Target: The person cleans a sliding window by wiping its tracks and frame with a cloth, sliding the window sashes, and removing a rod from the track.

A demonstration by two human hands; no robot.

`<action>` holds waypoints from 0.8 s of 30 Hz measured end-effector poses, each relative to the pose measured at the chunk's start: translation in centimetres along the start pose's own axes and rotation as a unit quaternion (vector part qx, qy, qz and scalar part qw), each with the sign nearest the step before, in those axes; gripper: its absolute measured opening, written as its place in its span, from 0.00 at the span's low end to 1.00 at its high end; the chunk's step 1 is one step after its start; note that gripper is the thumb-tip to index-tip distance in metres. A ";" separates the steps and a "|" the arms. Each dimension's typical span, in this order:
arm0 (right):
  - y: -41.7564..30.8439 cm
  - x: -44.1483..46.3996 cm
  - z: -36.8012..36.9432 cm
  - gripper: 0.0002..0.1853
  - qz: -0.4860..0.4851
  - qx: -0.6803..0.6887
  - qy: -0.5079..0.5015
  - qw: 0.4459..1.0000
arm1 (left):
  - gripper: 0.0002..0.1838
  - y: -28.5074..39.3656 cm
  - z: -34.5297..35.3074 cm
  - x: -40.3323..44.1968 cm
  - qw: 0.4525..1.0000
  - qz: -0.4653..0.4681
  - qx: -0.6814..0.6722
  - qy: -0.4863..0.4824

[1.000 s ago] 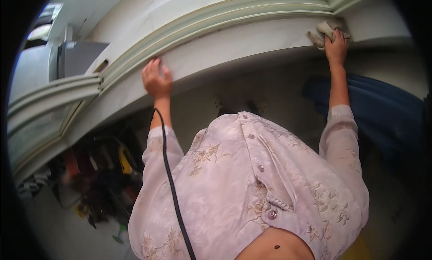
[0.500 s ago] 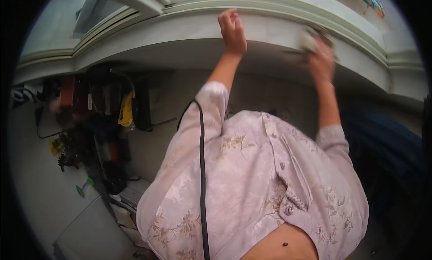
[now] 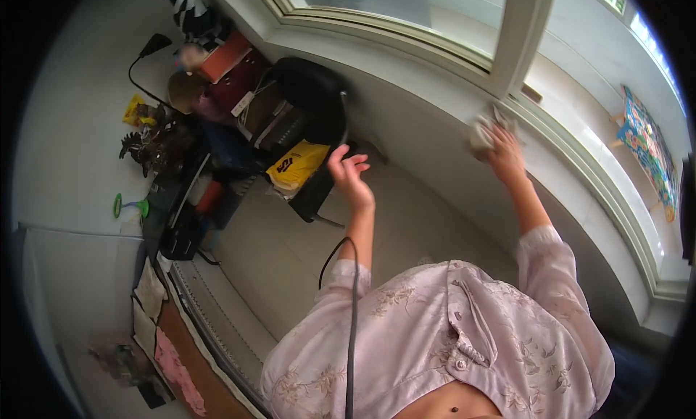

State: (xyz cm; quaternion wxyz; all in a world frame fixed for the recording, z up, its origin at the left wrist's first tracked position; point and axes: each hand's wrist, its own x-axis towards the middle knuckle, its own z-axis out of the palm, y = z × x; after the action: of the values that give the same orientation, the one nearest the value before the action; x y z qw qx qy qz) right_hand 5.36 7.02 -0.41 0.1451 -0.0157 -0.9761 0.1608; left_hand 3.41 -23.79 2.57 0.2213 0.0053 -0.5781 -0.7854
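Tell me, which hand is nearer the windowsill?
Right. The right hand is at the windowsill, gripping a cloth; the left hand is raised in the air, farther from it.

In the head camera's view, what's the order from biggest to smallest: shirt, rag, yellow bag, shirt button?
1. Shirt
2. Yellow bag and rag: too alike to rank; the right hand partly covers the rag
3. Shirt button

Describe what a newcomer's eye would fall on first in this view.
Probably the bare right hand holding a crumpled beige cloth at the long white windowsill, upper right of centre. Next, the yellow plastic bag with black lettering, just left of the empty, raised left hand. Then the multicoloured patterned panel beyond the window, at far right.
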 end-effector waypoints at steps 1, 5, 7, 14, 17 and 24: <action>1.5 -1.2 -0.7 0.29 0.005 -0.002 -0.003 1.000 | 0.16 0.3 -2.2 1.0 0.999 0.013 0.023 0.041; 5.7 -8.1 -5.2 0.28 0.122 -0.056 0.008 0.991 | 0.18 2.0 -11.1 1.7 0.974 0.038 0.070 0.210; 5.9 -7.7 -5.0 0.28 0.104 -0.088 0.017 0.991 | 0.18 2.8 -13.6 0.9 0.953 0.036 0.076 0.291; -2.9 7.2 2.9 0.25 -0.056 0.039 -0.021 0.997 | 0.14 -0.3 -7.0 2.4 0.975 0.008 0.029 0.222; -8.3 13.8 6.6 0.25 -0.119 0.008 -0.017 0.993 | 0.17 -2.9 0.4 4.3 0.998 -0.023 0.059 -0.011; -6.5 13.4 6.4 0.27 -0.184 0.081 -0.059 0.978 | 0.17 -3.6 8.5 8.8 0.986 -0.005 0.054 -0.158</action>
State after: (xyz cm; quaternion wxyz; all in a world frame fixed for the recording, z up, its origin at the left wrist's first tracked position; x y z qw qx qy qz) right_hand -9.23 -0.13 -0.43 0.1152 0.1854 -0.9530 0.2103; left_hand -7.98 -18.35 4.24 0.1222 -0.1041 -0.6470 -0.7454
